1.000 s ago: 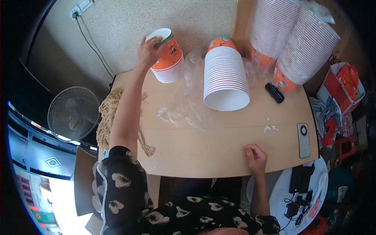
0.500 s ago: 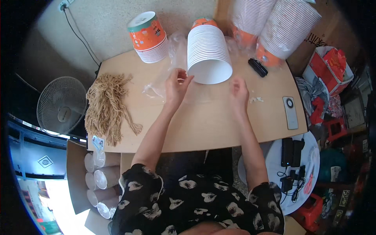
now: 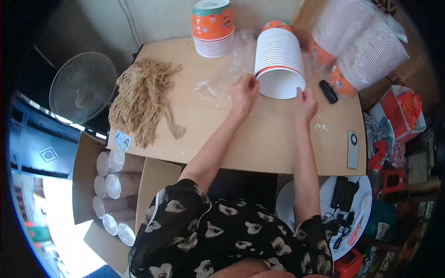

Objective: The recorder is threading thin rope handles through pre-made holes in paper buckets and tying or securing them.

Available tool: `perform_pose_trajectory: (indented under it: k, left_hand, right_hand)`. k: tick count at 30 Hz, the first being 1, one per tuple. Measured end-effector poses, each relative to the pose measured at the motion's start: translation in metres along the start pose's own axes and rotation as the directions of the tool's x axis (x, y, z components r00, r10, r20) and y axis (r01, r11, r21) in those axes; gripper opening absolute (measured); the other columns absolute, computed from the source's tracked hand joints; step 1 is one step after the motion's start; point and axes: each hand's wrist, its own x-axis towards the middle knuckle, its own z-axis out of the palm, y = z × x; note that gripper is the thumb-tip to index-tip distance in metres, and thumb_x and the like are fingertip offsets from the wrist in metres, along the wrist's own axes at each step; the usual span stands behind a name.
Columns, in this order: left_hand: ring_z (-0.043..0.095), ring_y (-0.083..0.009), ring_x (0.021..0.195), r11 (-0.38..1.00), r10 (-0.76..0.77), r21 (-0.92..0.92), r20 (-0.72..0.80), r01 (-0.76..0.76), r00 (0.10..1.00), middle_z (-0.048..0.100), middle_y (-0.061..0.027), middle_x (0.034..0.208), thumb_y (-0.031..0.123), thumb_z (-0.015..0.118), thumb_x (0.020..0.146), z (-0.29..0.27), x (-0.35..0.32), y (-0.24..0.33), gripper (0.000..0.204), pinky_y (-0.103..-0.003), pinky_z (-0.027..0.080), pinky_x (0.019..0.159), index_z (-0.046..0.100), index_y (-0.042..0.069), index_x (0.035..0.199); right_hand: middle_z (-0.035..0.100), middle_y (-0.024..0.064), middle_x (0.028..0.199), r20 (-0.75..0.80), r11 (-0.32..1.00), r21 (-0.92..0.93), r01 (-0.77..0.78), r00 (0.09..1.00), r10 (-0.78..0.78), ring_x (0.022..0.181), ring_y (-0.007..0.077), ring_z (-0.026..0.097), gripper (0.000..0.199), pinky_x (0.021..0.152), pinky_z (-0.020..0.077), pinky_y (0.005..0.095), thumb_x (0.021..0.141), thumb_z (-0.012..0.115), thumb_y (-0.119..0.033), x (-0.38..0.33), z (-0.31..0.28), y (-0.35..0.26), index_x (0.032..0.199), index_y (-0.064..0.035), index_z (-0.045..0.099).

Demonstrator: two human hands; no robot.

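A stack of nested paper buckets (image 3: pixel 278 46), white-rimmed with orange sides, lies on the table with its open mouth toward me. The front paper bucket (image 3: pixel 280 84) sticks out a little, and a thin orange band shows behind its rim. My left hand (image 3: pixel 244 95) pinches that rim at its left side. On the opposite side, my right hand (image 3: pixel 307 105) has its thumb and fingers closed on the rim. Clear plastic film (image 3: pixel 218 83) lies crumpled to the left of the stack.
Another bucket stack (image 3: pixel 213 30) stands upside down at the back. Wrapped bucket stacks (image 3: pixel 371 55) lean at the far right, by a black stapler-like object (image 3: pixel 328 91). Tan cords (image 3: pixel 146 102) lie left; a phone (image 3: pixel 353 149) lies right. A carton (image 3: pixel 160 178) holds clear-wrapped cylinders.
Both hands have closed on the front bucket's rim, the right one coming in from beside it. That bucket has slid slightly out of the stack. The whole view has shifted.
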Motion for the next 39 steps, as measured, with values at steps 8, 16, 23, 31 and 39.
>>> perform_pose_trajectory:
  k: [8, 16, 23, 31, 39]
  left_hand:
    - [0.064, -0.0306, 0.074, 0.988, -0.151, 0.018, 0.390, 0.157, 0.908, 0.063, -0.0164, 0.077, 0.015, 0.069, 0.075, -0.030, 0.010, -0.013, 0.021, -0.039, 0.051, 0.068, 0.056, 0.001, 0.082]
    - [0.070, -0.0361, 0.075, 0.999, -0.035, 0.024, 0.319, 0.029, 0.947, 0.069, -0.0200, 0.090, 0.021, 0.074, 0.085, -0.038, 0.020, 0.025, 0.027, -0.041, 0.054, 0.063, 0.064, 0.002, 0.102]
    - [0.069, -0.0419, 0.083, 0.991, 0.116, 0.039, 0.241, -0.129, 0.964, 0.069, -0.0224, 0.097, 0.011, 0.063, 0.087, -0.061, 0.016, 0.035, 0.031, -0.046, 0.055, 0.070, 0.059, 0.008, 0.117]
    - [0.068, -0.0437, 0.089, 0.995, 0.097, -0.005, 0.404, -0.104, 0.909, 0.067, -0.0253, 0.106, 0.007, 0.059, 0.085, -0.049, 0.000, 0.007, 0.042, -0.048, 0.054, 0.079, 0.048, 0.009, 0.125]
    - [0.071, -0.0203, 0.068, 0.935, -0.261, -0.130, 0.375, 0.330, 0.889, 0.072, -0.0203, 0.096, 0.003, 0.054, 0.088, -0.155, -0.017, 0.070, 0.040, -0.031, 0.057, 0.049, 0.057, -0.007, 0.127]
  right_hand:
    - [0.066, 0.0219, 0.084, 0.234, 1.000, 0.029, 0.011, 0.972, -0.017, 0.079, 0.0403, 0.066, 0.021, 0.070, 0.0490, 0.0486, 0.094, 0.057, -0.020, 0.003, -0.011, -0.010, 0.097, 0.0002, 0.052]
    - [0.067, 0.0241, 0.081, 0.219, 0.951, -0.222, 0.216, 0.961, -0.167, 0.076, 0.0451, 0.066, 0.020, 0.068, 0.0492, 0.0543, 0.097, 0.052, -0.020, 0.005, -0.037, -0.030, 0.106, -0.0021, 0.054]
    - [0.069, 0.0205, 0.087, 0.218, 0.971, -0.061, 0.230, 0.953, -0.211, 0.077, 0.0331, 0.070, 0.030, 0.069, 0.0531, 0.0427, 0.096, 0.056, -0.016, -0.025, -0.070, -0.073, 0.123, -0.0037, 0.057]
    - [0.066, 0.0186, 0.118, 0.467, 0.946, 0.322, -0.033, 0.875, -0.128, 0.108, 0.0271, 0.067, 0.046, 0.092, 0.0519, 0.0379, 0.091, 0.063, -0.008, -0.024, -0.024, 0.017, 0.133, 0.0019, 0.049]
    - [0.044, 0.0171, 0.150, 0.537, 0.678, 0.642, -0.358, 0.841, -0.064, 0.133, 0.0285, 0.049, 0.078, 0.104, 0.0445, 0.0430, 0.099, 0.048, -0.057, -0.058, -0.065, -0.025, 0.151, -0.0008, 0.034]
